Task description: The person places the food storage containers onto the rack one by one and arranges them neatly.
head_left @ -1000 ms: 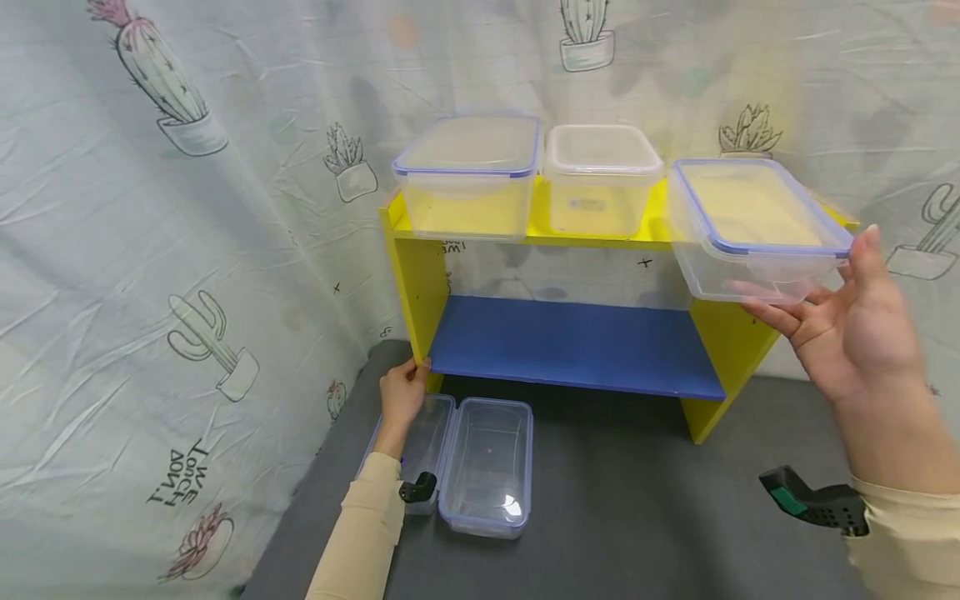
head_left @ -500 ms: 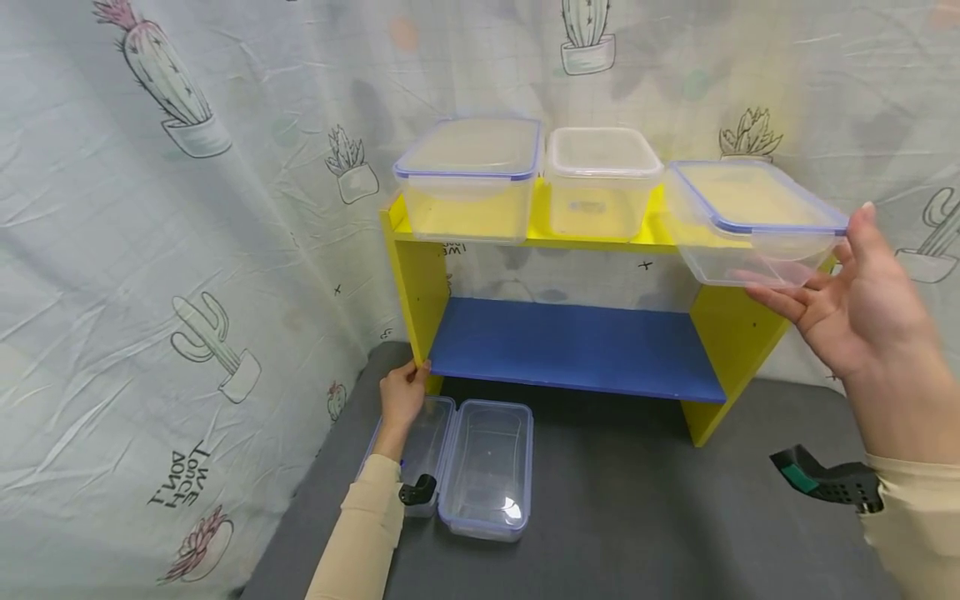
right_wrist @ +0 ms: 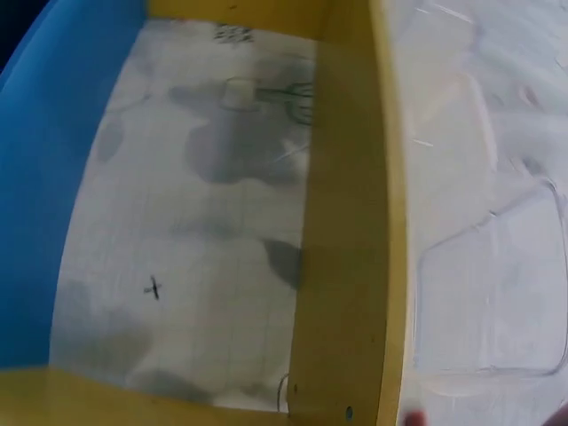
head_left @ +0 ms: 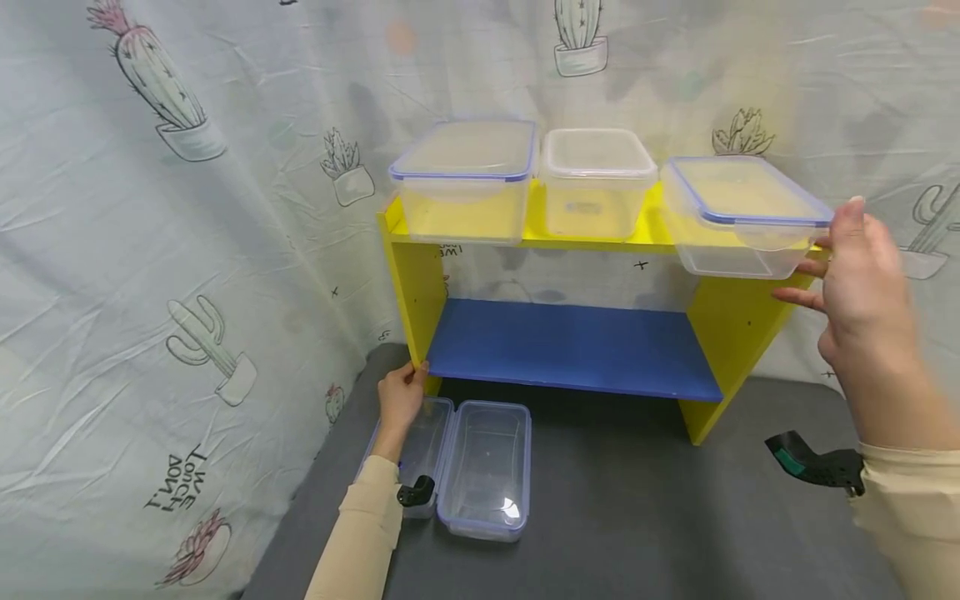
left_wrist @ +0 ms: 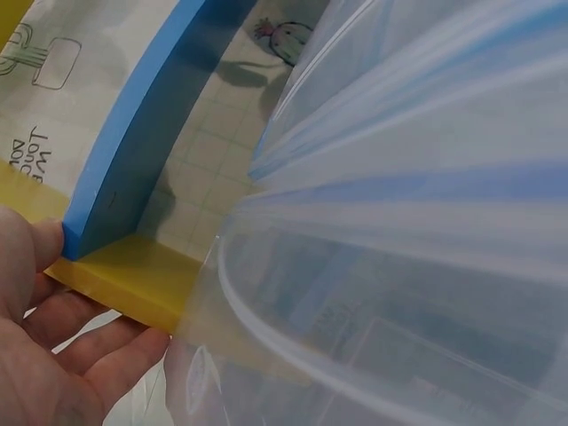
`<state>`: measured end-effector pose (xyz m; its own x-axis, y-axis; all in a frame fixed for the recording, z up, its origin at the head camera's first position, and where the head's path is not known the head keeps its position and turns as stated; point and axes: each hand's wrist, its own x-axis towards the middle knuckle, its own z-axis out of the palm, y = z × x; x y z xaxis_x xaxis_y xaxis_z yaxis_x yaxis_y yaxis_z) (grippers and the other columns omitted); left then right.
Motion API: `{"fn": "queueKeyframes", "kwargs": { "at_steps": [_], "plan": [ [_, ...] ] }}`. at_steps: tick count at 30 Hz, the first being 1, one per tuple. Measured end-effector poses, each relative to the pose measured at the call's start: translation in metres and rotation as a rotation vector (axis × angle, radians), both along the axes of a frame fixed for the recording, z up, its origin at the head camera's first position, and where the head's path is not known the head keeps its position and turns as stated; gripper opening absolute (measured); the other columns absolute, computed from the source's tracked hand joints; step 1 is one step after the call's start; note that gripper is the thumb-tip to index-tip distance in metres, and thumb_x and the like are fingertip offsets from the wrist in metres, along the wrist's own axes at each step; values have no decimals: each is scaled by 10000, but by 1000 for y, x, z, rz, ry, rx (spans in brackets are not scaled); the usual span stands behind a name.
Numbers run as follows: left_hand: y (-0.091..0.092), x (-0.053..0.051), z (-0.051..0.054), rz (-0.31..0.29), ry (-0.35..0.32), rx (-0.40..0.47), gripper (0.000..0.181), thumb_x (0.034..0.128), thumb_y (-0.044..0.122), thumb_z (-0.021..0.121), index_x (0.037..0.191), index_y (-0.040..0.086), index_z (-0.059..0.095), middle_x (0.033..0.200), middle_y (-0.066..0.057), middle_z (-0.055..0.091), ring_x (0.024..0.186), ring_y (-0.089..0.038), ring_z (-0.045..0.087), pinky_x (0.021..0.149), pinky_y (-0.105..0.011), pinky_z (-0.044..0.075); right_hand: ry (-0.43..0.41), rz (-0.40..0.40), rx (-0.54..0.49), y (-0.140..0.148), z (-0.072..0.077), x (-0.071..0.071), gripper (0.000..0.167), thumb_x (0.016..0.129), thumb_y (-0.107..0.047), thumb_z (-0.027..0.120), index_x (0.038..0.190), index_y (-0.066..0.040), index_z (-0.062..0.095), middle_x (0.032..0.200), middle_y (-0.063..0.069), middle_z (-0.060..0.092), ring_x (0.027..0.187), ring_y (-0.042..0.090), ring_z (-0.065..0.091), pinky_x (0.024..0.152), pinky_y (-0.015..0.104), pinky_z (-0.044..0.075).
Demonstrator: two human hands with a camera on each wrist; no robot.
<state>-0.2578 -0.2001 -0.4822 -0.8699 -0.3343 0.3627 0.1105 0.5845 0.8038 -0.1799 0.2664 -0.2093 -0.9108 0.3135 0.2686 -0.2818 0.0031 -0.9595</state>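
At the shelf's lower left, my left hand (head_left: 400, 400) grips the yellow side panel (head_left: 422, 308); in the left wrist view its thumb lies by the blue board (left_wrist: 133, 115) and its fingers bend under the yellow edge. My right hand (head_left: 870, 283) touches the right front corner of a clear food container (head_left: 738, 258) with a blue-rimmed lid. Its thumb points up beside the lid, and one straight finger extends below the container. The container rests on the yellow top, its front overhanging the edge. Only a fingertip of that hand shows in the right wrist view.
Another blue-rimmed container (head_left: 465, 204) and a white-lidded one (head_left: 597, 196) stand on the shelf top. Two clear blue-rimmed containers (head_left: 486, 467) lie on the dark tabletop (head_left: 622, 500) below, one partly behind the left arm. A patterned cloth (head_left: 247, 208) hangs behind.
The right container has moved back and slightly left onto the shelf top. My right hand's fingers have slid from beneath it to its right corner. My left hand keeps its place.
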Motion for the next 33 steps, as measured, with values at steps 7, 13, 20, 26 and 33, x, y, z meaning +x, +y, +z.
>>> {"fn": "queueKeyframes", "kwargs": {
  "at_steps": [7, 13, 20, 26, 33],
  "plan": [
    [-1, 1, 0, -1, 13, -18, 250, 942, 266, 636, 967, 55, 768, 831, -156, 752, 651, -274, 662, 558, -333, 507, 748, -635, 655, -32, -17, 9, 438, 892, -338, 474, 1153, -35, 652, 1282, 53, 584, 1241, 222, 523, 1078, 338, 402],
    [-1, 0, 1, 10, 24, -30, 235, 937, 259, 642, 959, 63, 770, 819, -152, 752, 640, -275, 660, 549, -339, 501, 928, -561, 921, -34, -27, 3, 458, 906, -339, 468, 1182, -26, 657, 1313, 196, 599, 1299, 382, 504, 1138, 462, 346],
    [-1, -2, 2, 10, 28, -45, 238, 938, 264, 643, 985, 69, 770, 827, -145, 755, 665, -287, 673, 576, -367, 518, 832, -476, 1023, -32, -26, -7, 539, 928, -420, 456, 1214, 1, 631, 1328, 263, 565, 1366, 410, 431, 1161, 470, 304],
    [-2, -2, 0, 10, 22, -37, 241, 943, 263, 638, 988, 66, 769, 834, -147, 755, 661, -279, 669, 577, -359, 518, 761, -450, 1148, -27, -29, -19, 554, 937, -380, 438, 1345, -22, 548, 1430, 263, 477, 1437, 394, 328, 1177, 474, 266],
    [0, -1, 0, 11, 14, -27, 245, 942, 273, 638, 977, 71, 771, 826, -147, 753, 660, -284, 669, 580, -363, 520, 709, -416, 1164, -23, -32, -35, 547, 929, -323, 435, 1415, -77, 489, 1505, 220, 411, 1480, 363, 242, 1185, 510, 228]
  ]
}}
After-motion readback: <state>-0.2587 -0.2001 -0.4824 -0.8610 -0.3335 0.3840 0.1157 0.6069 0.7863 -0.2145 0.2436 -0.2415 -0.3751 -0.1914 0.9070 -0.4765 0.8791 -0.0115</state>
